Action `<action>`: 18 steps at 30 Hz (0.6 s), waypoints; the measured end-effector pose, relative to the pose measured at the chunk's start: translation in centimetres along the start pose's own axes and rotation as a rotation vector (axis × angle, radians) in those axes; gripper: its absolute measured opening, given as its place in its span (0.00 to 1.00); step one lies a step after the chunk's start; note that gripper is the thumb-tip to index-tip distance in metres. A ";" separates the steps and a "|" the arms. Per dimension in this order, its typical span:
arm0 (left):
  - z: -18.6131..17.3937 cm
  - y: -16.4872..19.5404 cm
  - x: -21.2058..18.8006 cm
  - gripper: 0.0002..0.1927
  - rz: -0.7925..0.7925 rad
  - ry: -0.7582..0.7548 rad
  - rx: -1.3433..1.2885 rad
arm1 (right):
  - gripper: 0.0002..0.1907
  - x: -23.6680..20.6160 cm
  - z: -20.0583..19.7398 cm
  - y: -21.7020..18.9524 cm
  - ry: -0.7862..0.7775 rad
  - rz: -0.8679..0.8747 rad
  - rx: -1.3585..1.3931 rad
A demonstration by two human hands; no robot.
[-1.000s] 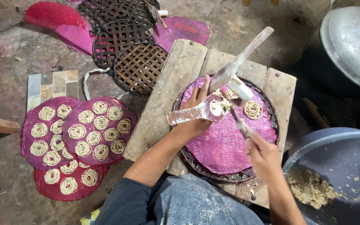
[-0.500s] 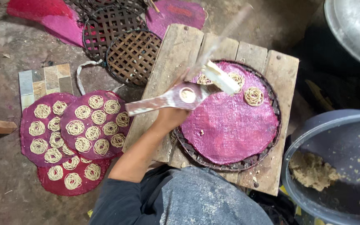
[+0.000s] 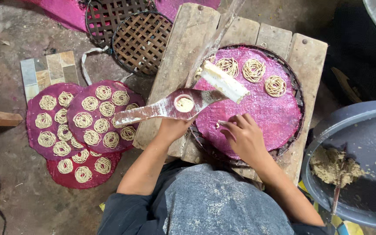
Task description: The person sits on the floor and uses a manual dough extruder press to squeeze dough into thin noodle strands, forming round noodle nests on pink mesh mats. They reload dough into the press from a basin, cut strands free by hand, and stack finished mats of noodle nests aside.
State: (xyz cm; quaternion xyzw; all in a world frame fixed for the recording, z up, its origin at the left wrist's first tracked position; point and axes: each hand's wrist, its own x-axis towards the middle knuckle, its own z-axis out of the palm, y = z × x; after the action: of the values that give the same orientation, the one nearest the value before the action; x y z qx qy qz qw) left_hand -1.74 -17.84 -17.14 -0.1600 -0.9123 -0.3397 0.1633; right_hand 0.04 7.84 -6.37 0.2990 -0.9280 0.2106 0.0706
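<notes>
My left hand (image 3: 175,128) grips from below a long wooden noodle press (image 3: 153,111), held level over the near edge of the stool. Its round cup (image 3: 184,104) is filled with pale dough. The press's upper arm (image 3: 223,82) is swung up and away, smeared white. My right hand (image 3: 244,138) rests on the round pink mat (image 3: 257,109), fingers bent, fingertips at a small pale bit of dough (image 3: 218,125). Three noodle coils (image 3: 254,69) lie along the mat's far side.
The mat sits on a woven tray on a plank stool (image 3: 183,48). To the left, on the floor, pink mats (image 3: 94,115) and a red one (image 3: 83,172) hold several coils. Empty woven trays (image 3: 142,41) lie behind. A grey basin (image 3: 370,130) with dough (image 3: 334,165) stands at the right.
My right hand left the press, went to the basin at the right, and is now back on the pink mat. The press's upper arm has swung up off the cup.
</notes>
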 end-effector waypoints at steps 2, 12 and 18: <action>-1.4 0.2 -0.1 0.20 -0.078 0.018 -0.042 | 0.12 1.6 0.8 -0.3 -0.046 -0.092 -0.074; -8.7 5.6 5.5 0.31 0.033 0.345 -0.111 | 0.11 2.9 -1.2 0.3 -0.042 0.054 0.199; -7.3 5.9 5.1 0.40 -0.235 0.154 -0.418 | 0.14 2.7 0.5 0.2 -0.196 0.094 -0.036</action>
State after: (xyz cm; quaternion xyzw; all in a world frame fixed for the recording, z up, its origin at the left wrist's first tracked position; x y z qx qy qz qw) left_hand -2.59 -17.58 -6.48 -0.0567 -0.8195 -0.5488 0.1552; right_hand -2.22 6.36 -6.14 0.2727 -0.9472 0.1667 -0.0249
